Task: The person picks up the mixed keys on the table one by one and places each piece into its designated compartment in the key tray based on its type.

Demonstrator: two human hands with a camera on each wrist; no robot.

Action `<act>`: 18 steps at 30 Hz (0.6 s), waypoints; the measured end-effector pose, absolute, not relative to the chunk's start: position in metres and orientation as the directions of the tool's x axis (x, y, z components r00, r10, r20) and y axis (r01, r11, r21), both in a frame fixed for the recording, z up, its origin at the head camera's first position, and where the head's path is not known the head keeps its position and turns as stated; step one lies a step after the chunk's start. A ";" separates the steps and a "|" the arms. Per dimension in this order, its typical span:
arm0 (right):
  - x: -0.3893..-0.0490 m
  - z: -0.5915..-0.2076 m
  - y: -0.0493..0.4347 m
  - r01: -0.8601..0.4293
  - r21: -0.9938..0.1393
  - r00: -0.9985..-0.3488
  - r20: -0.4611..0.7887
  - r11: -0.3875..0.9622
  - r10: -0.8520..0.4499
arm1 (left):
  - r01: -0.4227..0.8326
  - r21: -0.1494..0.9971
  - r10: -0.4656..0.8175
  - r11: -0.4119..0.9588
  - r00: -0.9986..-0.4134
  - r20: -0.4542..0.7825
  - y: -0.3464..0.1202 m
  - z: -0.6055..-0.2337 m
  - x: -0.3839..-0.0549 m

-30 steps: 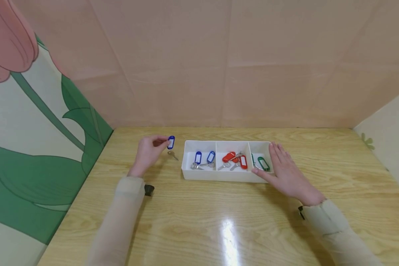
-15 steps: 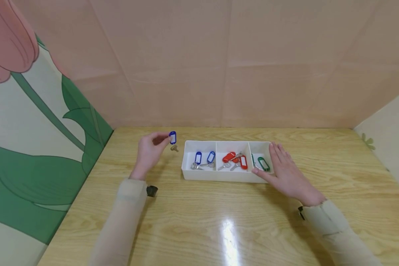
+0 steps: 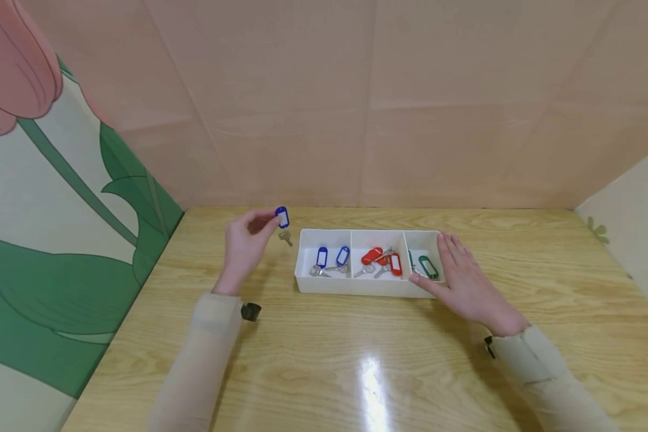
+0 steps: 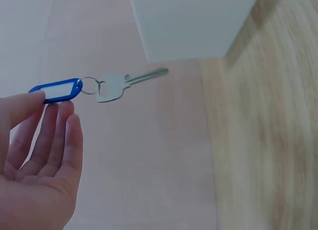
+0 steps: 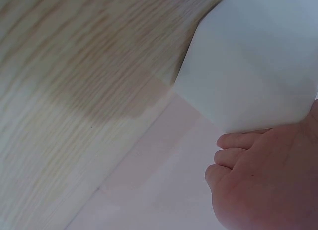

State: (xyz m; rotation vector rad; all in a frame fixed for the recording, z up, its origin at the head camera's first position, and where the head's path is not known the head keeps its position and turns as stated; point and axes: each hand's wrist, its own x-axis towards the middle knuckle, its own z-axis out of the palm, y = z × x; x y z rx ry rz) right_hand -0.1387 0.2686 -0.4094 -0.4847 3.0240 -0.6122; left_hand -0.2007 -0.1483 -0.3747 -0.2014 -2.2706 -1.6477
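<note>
My left hand (image 3: 245, 246) pinches a blue key tag (image 3: 283, 217) between thumb and fingers, left of the white three-part box (image 3: 367, 287). From the tag's ring a silver key (image 4: 113, 87) hangs free, as the left wrist view shows. My right hand (image 3: 470, 285) lies against the right end of the box, fingers straight, thumb at the front rim. Inside the left compartment are two blue key tags (image 3: 321, 257) with keys. Red key tags (image 3: 395, 264) with keys fill the middle one. A green key tag (image 3: 428, 266) lies in the right one, another partly hidden by the divider.
The box stands on a wood-grain table (image 3: 313, 360). Behind it rises a pinkish wall covering (image 3: 367, 150), and a wall with a painted flower (image 3: 59, 270) borders the table on the left. A black strap part (image 3: 251, 311) sticks out at my left wrist.
My left hand has lifted the blue key tag up and slightly right, its key now dangling higher and closer to the box. The right hand and the box have stayed in place.
</note>
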 end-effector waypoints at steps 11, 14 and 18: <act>-0.140 -0.411 0.269 -0.306 -0.378 -0.949 0.053 0.874 -0.310 | 0.387 0.873 -0.096 0.298 -0.897 0.431 -0.137 -0.362 -0.193; -0.140 -0.411 0.269 -0.307 -0.379 -0.949 0.055 0.873 -0.310 | 0.409 0.863 -0.097 0.297 -0.886 0.453 -0.134 -0.360 -0.191; -0.139 -0.412 0.269 -0.303 -0.383 -0.951 0.055 0.873 -0.306 | 0.430 0.854 -0.095 0.294 -0.875 0.474 -0.129 -0.358 -0.190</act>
